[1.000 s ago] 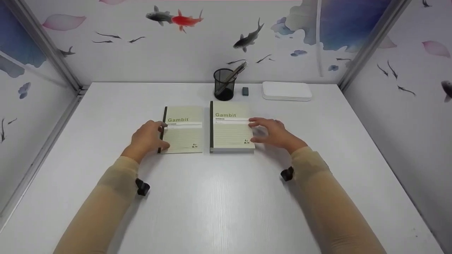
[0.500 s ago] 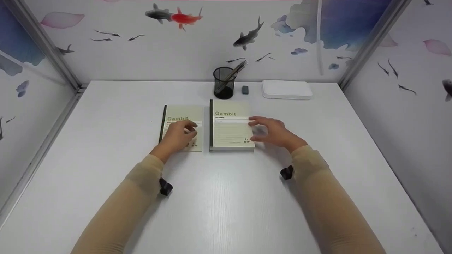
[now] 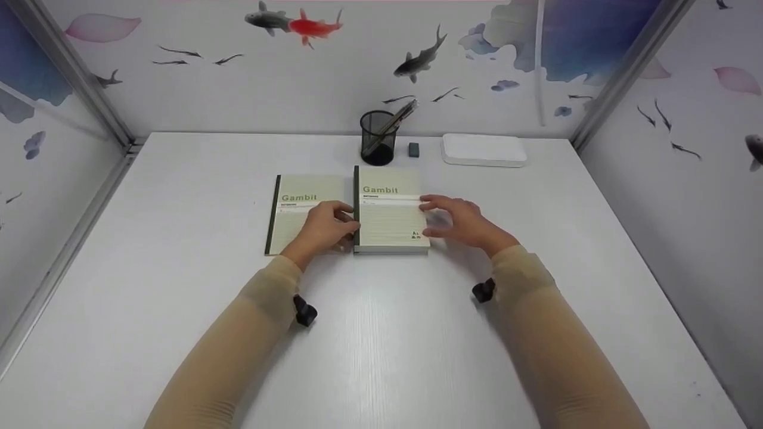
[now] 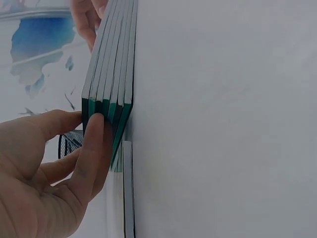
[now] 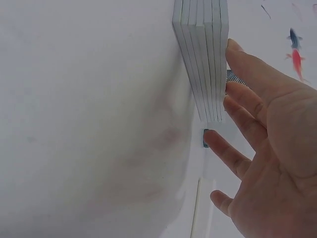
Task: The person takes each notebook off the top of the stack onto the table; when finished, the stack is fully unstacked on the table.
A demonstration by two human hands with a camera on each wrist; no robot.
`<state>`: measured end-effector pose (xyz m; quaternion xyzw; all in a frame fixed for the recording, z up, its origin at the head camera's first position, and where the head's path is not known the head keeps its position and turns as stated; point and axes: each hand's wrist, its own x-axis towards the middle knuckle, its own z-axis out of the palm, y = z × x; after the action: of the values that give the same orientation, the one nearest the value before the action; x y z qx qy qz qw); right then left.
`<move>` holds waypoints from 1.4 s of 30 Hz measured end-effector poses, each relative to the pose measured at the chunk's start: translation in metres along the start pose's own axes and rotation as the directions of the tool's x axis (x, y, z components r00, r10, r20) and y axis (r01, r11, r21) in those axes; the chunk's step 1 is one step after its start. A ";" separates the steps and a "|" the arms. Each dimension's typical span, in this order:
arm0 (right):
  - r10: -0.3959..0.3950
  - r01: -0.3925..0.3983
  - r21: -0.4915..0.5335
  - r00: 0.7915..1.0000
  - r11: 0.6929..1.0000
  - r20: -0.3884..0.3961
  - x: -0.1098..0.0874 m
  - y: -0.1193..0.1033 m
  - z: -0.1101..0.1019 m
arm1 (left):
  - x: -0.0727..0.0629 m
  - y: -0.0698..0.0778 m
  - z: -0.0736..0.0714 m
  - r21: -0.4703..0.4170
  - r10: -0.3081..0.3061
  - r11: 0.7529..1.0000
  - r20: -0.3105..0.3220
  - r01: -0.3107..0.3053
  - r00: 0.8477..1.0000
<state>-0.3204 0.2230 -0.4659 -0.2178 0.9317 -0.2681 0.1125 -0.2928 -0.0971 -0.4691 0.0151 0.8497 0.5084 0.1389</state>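
A neat stack of several cream "Gambit" notebooks (image 3: 390, 220) with dark spines lies mid-table. My left hand (image 3: 325, 229) reaches over a thin separate notebook (image 3: 289, 232), partly covering its lower right. The left fingertips rest against the stack's spine side, with one tip at the top edge in the left wrist view. On the opposite side, my right hand (image 3: 462, 220) touches the stack's page edges near the top cover. Its other fingers spread loosely past the block in the right wrist view. The thin notebook lies flat, close beside the stack.
Behind the stack stand a black mesh pen cup (image 3: 378, 140) with pens and a small dark eraser-like block (image 3: 413, 150). A flat white case (image 3: 484, 150) lies at the back right. Walls with painted fish (image 3: 420, 59) border the table.
My left hand has moved right, from the thin notebook's spine across its cover to the stack's spine side. The right hand stays at the stack's right edge; the notebooks look unmoved.
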 end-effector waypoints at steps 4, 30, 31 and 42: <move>-0.023 0.023 0.012 1.000 1.000 -0.011 0.000 0.001 -0.002 | 0.002 -0.001 0.000 -0.020 0.010 1.000 -0.018 -0.010 1.000; -0.064 0.065 0.023 0.997 0.998 -0.046 0.002 0.002 0.003 | 0.002 0.002 -0.005 -0.066 -0.061 0.996 -0.042 0.058 0.997; -0.063 0.064 0.025 0.997 0.998 -0.044 0.002 0.003 0.003 | 0.002 0.002 -0.005 -0.083 -0.067 0.995 -0.047 0.063 0.997; -0.056 0.057 0.033 0.998 0.998 -0.023 -0.001 0.006 0.006 | 0.005 -0.006 -0.022 -0.329 -0.115 0.935 0.078 0.134 0.990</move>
<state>-0.3197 0.2252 -0.4741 -0.2392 0.9217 -0.2893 0.0981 -0.3027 -0.1178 -0.4660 -0.0480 0.7462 0.6345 0.1956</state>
